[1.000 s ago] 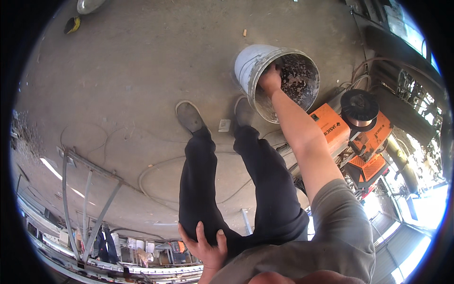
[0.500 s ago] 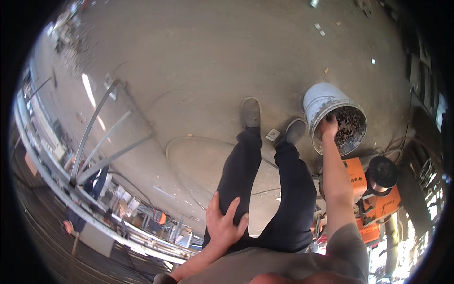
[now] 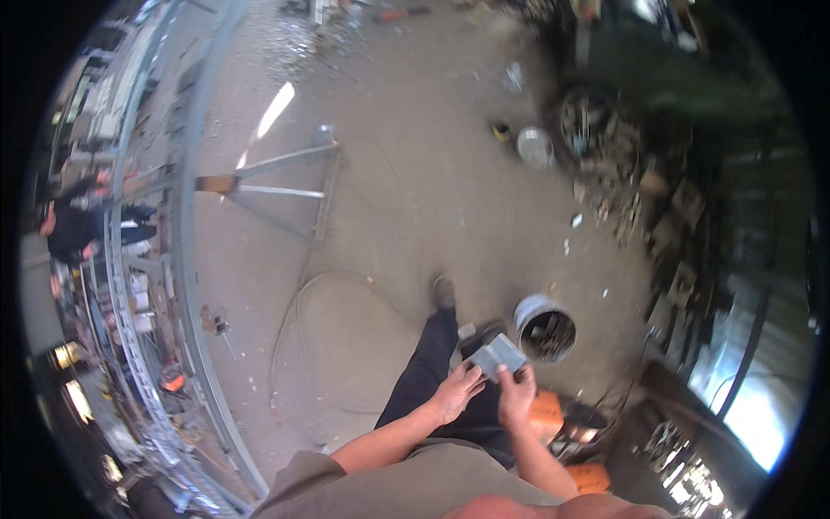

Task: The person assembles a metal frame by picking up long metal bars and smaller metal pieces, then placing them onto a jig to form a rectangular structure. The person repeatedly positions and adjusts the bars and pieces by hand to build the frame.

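Note:
In front of my lap I hold a pale grey flat metal plate (image 3: 506, 353), possibly two overlapping pieces. My left hand (image 3: 458, 394) pinches its left corner with thumb and fingers. My right hand (image 3: 517, 396) grips the lower right edge. Just beyond the plate, a whitish bucket (image 3: 529, 306) lies tipped by my right foot, its mouth turned toward me. Dark small pieces show inside it, too blurred to name.
Orange machines (image 3: 545, 417) stand beside my right arm. A hose (image 3: 298, 298) curls over the floor at left, near a metal frame (image 3: 285, 160) and long steel rails (image 3: 186, 216). Another person (image 3: 73, 229) is at far left. Scrap (image 3: 609, 147) lies at far right.
My right hand has come out of the bucket, and my left hand has left my thigh. Both now hold the metal plate over my lap. The view has swung and shows more of the workshop.

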Demonstrator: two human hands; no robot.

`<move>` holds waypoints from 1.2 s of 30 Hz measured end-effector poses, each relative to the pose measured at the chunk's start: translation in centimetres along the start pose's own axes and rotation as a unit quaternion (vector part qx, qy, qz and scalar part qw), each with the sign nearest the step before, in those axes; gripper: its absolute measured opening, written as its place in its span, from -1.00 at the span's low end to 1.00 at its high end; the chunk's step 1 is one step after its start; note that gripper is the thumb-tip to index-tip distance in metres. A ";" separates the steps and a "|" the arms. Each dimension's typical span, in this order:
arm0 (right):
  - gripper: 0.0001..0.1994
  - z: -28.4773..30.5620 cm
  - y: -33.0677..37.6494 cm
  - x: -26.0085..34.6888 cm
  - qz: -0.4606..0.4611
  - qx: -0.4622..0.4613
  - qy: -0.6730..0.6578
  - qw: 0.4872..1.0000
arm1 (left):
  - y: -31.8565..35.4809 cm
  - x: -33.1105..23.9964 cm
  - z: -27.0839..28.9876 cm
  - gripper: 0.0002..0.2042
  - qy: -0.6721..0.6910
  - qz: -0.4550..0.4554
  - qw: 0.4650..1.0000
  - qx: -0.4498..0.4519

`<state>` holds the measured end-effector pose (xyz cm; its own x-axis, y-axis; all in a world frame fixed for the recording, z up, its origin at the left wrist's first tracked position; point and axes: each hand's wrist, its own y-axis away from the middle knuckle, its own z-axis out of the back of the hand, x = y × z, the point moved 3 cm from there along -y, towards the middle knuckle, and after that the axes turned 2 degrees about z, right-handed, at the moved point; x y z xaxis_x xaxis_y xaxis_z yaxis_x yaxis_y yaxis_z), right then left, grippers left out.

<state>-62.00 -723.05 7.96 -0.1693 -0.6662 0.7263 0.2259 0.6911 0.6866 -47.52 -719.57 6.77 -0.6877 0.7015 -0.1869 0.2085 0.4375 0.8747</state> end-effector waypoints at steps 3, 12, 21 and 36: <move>-0.87 -6.1 3.5 5.3 0.074 0.087 0.038 0.993 | 3.7 -6.3 -1.5 -0.50 0.095 -0.041 0.994 0.040; -0.81 -20.6 4.3 17.3 0.153 0.223 0.068 0.960 | 11.0 -21.3 3.2 -0.64 0.162 -0.170 0.972 0.010; -0.79 -34.5 4.6 20.8 0.193 0.410 0.212 0.866 | 15.5 -29.9 6.8 -0.72 0.265 -0.261 0.928 0.034; -0.84 -56.4 -1.4 29.4 0.180 0.608 0.269 0.725 | 17.8 -47.0 5.5 -0.60 0.308 -0.356 0.882 -0.009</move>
<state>-13.21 -759.45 26.43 0.1641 -0.1683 0.9720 -0.9054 0.3655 0.2161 -7.61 -741.68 28.66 -0.8881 -0.1895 -0.4188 -0.4369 0.6308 0.6412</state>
